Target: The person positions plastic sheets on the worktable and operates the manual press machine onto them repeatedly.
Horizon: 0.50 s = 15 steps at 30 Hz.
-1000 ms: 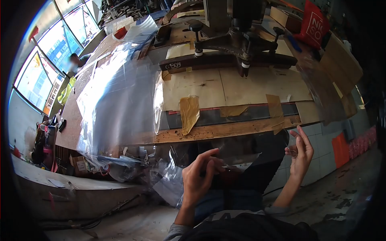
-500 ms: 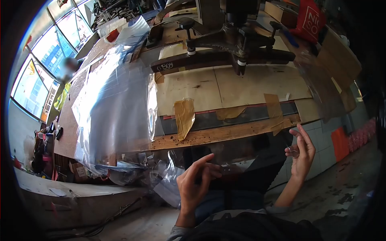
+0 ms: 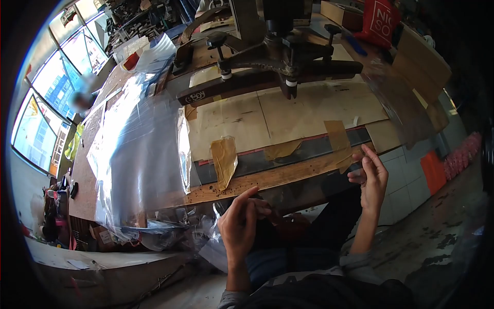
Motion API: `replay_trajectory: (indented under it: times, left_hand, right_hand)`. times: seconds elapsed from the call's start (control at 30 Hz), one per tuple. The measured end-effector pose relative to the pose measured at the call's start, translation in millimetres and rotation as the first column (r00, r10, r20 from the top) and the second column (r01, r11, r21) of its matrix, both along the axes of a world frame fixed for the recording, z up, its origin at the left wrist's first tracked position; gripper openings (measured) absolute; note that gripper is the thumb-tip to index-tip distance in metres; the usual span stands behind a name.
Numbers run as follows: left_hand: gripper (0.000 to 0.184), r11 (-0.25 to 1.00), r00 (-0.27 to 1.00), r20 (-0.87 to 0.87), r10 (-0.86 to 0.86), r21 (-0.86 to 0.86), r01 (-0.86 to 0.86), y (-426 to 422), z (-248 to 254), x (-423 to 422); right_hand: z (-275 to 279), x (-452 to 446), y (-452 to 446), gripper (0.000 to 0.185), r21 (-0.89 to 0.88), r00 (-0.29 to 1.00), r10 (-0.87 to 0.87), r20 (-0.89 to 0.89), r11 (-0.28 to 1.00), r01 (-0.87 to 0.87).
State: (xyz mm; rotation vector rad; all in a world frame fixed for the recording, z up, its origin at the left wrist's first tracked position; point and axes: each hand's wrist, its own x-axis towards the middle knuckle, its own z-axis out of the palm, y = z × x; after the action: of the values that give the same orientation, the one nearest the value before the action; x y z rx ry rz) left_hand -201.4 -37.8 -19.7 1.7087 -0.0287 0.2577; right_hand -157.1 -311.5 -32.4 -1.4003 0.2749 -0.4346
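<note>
In the head view, my left hand (image 3: pixel 239 224) is below the front edge of the workbench. Its index finger points forward, and its thumb and other fingers curl together; what they hold, if anything, I cannot make out. My right hand (image 3: pixel 373 183) is raised beside the bench's right front corner, index and middle fingers stretched and apart from the curled ones. Brown tape strips (image 3: pixel 224 162) cross the wooden front edge (image 3: pixel 272 180). Behind them lies a tan board (image 3: pixel 309 110) under a dark press bar (image 3: pixel 257 82).
Clear plastic sheets (image 3: pixel 144 165) cover the bench's left side. A red bag (image 3: pixel 378 26) and a cardboard piece (image 3: pixel 424 64) stand at the back right. An orange panel (image 3: pixel 433 172) leans at the right wall. Another person (image 3: pixel 85 100) is near the window.
The view has shifted, so the bench and press appear farther left. Both hands have risen slightly in view and moved left, keeping much the same finger poses.
</note>
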Motion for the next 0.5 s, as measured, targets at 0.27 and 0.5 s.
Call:
replay_trajectory:
  times: [0.27,0.5]
  left_hand:
    - [0.027,1.000,1.000,-0.007,-0.003,0.004,0.003,-0.4,0.5,2.0]
    - [0.027,1.000,1.000,-0.008,-0.004,-0.002,0.004,-2.6,0.1,0.0]
  right_hand:
    - [0.2,2.3,-0.3,0.037,-0.008,1.000,-0.006,-0.002,1.000,0.006]
    - [-2.3,4.3,-2.1,0.035,-0.042,1.000,-0.014,0.006,0.999,0.014]
